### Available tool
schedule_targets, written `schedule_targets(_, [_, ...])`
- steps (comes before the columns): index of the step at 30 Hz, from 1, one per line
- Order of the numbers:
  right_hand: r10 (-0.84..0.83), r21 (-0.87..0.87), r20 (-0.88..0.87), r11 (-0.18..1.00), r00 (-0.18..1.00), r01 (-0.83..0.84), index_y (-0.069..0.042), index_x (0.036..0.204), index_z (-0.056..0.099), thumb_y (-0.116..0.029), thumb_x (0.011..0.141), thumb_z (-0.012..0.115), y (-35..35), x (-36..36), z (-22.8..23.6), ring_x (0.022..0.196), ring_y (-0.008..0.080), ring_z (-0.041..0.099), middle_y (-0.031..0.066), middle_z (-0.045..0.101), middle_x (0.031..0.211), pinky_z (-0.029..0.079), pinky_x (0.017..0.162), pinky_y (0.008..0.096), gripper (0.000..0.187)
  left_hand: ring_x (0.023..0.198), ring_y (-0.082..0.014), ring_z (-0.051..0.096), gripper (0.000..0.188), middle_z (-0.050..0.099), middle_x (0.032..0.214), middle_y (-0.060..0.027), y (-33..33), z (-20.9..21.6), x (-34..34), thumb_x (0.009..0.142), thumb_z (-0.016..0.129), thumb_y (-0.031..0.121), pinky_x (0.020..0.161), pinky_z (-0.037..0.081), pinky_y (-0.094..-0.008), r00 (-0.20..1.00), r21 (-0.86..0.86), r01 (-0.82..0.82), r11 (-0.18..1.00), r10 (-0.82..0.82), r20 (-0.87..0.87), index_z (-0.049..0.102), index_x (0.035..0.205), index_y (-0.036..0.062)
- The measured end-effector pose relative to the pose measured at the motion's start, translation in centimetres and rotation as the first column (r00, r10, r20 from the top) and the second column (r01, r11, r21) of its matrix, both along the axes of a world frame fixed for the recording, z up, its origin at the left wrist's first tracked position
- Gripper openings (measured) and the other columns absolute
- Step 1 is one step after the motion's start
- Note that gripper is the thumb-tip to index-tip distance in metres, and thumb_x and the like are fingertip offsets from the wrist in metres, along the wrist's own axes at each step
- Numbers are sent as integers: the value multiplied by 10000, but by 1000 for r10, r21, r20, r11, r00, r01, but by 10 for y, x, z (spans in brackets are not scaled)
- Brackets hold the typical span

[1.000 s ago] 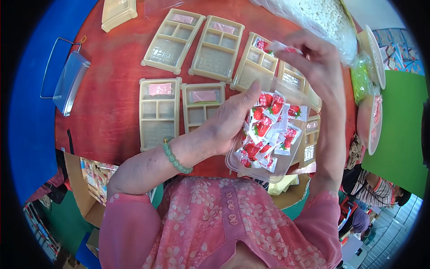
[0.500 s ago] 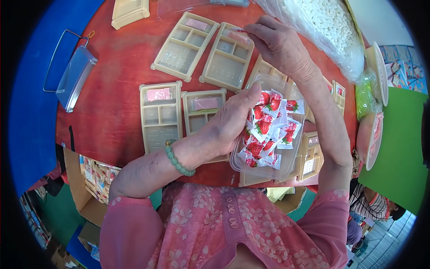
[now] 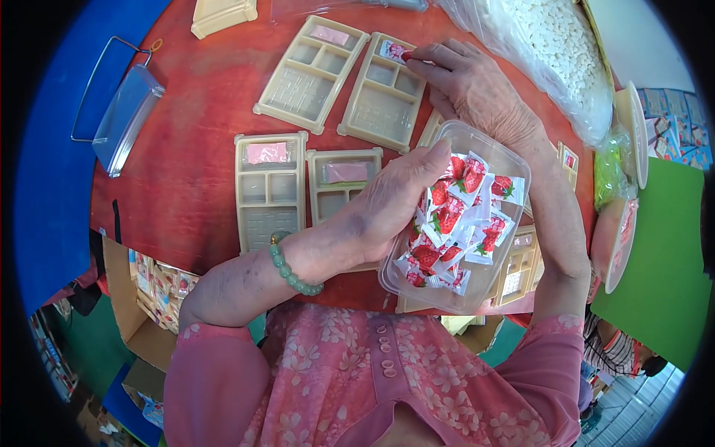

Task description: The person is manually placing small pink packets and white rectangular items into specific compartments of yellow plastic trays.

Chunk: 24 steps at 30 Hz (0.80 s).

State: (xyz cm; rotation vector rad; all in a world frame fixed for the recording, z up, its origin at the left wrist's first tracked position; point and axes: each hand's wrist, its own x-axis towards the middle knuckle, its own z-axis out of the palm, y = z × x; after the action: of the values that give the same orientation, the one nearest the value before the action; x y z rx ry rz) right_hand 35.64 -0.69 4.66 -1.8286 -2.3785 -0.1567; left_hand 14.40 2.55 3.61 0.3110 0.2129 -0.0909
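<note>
My left hand [image 3: 398, 190] grips the near-left side of a clear plastic tub [image 3: 480, 290], its thumb over the rim. Small white candy packets [image 3: 447, 216] printed with red strawberries lie heaped in the tub. My right hand [image 3: 484, 89] reaches over the far end of a beige divided tray [image 3: 378, 115]. Its thumb and fingertips pinch the right end of one strawberry packet [image 3: 394, 51], which lies in the tray's top compartment. To the left, another beige tray [image 3: 298, 93] has a pink packet [image 3: 330, 34] in its top compartment.
Two nearer trays [image 3: 268, 216] also hold pink packets. More trays [image 3: 514, 272] sit partly under the tub and my right arm. A large plastic bag of white pieces [image 3: 536, 59] stands at the far right. A clear box [image 3: 126, 123] rests on the red table's [image 3: 186, 149] left edge.
My right hand has brought the strawberry packet down into the tray's top compartment, where it now shows plainly. The tub in my left hand has shifted slightly and tilted.
</note>
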Motion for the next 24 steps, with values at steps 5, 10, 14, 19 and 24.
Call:
schedule_targets(5, [-74,-54,-150,996,986,67,-17,1160,659,47,737,634,-4,-1,6,1067,313,610,131,638,1164,522,914,387,429,1065,-190,674,494,640,1207,-121,0,-1,4,1053,426,420,912,581,-359,1000,-47,-9,999,10,13,472,1318,5])
schedule_targets(10, [-300,-111,-554,951,777,288,-1,1142,675,9,877,605,-24,10,34,998,201,643,114,690,1105,481,903,298,275,1072,-225,673,530,645,1214,-153,3,6,4,1045,428,444,931,576,-400,996,-4,-69,998,69,-60,507,1307,-11])
schedule_targets(14, [-514,-330,-798,810,315,485,25,1060,691,5,816,669,-74,-36,94,934,193,652,138,706,973,483,853,294,246,1096,-233,663,555,634,1237,-162,0,-1,13,1043,415,458,945,571,-415,1000,-45,-23,999,23,1,488,1332,-10])
schedule_targets(19, [-212,-197,-394,970,894,143,-5,1025,690,-94,788,742,-93,-71,72,900,300,610,120,662,960,487,807,385,259,1074,-223,664,562,632,1203,-134,5,-21,6,1052,361,479,917,590,-396,996,-20,-39,999,41,84,486,1327,6])
schedule_targets(24, [-266,-120,-226,962,937,245,-11,1076,675,-130,817,729,-107,-83,74,939,320,600,121,630,1046,487,819,407,290,1007,-207,689,586,659,1136,-129,-11,-4,-3,1048,368,496,869,604,-357,997,172,-78,982,79,0,514,1275,-24])
